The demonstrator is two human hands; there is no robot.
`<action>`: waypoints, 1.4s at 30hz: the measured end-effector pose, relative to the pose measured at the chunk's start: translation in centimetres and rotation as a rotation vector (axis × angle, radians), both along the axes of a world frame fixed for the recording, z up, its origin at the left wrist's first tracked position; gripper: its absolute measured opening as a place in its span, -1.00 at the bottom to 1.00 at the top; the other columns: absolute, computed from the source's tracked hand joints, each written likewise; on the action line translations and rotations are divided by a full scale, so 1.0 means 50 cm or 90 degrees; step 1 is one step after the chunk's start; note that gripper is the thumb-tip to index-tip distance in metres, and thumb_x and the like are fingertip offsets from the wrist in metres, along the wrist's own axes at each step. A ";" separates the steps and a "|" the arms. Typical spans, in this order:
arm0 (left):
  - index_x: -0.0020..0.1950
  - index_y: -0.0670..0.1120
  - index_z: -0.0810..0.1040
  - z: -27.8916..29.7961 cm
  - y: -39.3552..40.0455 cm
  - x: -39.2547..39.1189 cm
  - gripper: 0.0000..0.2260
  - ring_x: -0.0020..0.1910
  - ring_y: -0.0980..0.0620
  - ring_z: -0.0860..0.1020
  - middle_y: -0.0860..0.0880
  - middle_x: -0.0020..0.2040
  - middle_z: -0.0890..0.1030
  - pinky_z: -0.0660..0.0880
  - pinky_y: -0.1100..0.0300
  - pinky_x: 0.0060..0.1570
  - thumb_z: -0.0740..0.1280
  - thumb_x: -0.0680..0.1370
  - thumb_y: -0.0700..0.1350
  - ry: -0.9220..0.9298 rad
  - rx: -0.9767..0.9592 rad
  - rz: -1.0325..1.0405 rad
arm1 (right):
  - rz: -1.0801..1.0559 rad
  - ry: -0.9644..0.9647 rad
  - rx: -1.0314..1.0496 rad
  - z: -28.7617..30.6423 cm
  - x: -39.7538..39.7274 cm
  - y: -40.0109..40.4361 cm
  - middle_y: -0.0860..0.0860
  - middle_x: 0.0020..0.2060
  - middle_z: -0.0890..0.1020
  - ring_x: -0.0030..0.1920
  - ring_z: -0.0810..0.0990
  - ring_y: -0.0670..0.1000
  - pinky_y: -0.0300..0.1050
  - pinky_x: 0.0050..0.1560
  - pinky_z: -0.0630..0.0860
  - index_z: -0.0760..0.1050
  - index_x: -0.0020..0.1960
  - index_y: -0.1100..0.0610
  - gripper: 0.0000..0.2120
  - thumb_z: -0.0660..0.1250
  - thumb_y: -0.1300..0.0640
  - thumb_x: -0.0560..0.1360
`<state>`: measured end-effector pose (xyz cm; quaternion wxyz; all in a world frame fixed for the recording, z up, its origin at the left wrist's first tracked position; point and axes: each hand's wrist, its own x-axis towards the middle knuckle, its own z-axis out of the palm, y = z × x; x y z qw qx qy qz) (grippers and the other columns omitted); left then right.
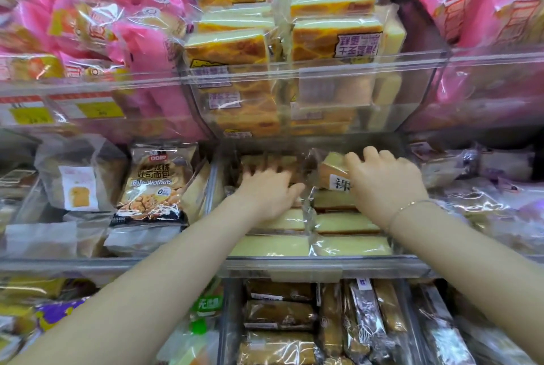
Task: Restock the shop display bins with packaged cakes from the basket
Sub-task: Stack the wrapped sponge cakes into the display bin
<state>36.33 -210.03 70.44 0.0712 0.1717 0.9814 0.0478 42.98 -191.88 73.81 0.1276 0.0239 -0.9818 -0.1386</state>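
Pale yellow packaged cakes [347, 245] in clear wrap lie in rows inside the middle display bin [323, 265].

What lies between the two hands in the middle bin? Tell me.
In the head view, between the left hand and the right hand stands the crinkled clear wrapper edge of the packaged cakes in the middle bin.

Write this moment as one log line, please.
stage: restocking middle bin | left hand: pressing flat on cakes | right hand: fingers gripping wrapped cake
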 end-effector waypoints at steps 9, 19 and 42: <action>0.53 0.26 0.01 -0.052 -0.050 -0.024 -0.29 0.55 -0.12 -0.13 -0.15 0.58 0.01 -0.24 -0.12 0.44 -0.20 0.43 0.49 0.032 -0.005 0.042 | 0.081 -0.060 -0.014 -0.076 -0.135 0.011 0.13 0.17 0.41 0.18 0.41 0.22 0.10 0.12 0.40 0.17 0.43 0.03 -0.44 0.22 0.29 0.48; 0.53 0.23 0.04 -0.032 -0.049 -0.011 -0.30 0.55 -0.09 -0.11 -0.18 0.57 0.04 -0.22 -0.12 0.44 -0.19 0.44 0.47 0.023 0.014 0.027 | -0.033 -0.101 0.004 -0.092 -0.172 0.025 0.20 0.33 0.21 0.26 0.28 0.28 0.10 0.04 0.45 0.13 0.45 0.01 -0.49 0.19 0.19 0.55; 0.40 0.05 0.33 -0.036 0.160 -0.064 -0.59 0.43 -0.11 0.22 -0.06 0.42 0.33 -0.05 -0.08 0.45 0.19 0.55 -0.17 0.201 -0.029 -0.033 | -0.084 -0.244 0.021 -0.073 -0.167 0.037 0.25 0.46 0.18 0.43 0.21 0.21 0.06 0.34 0.25 -0.06 0.51 0.28 -0.43 0.10 0.17 0.60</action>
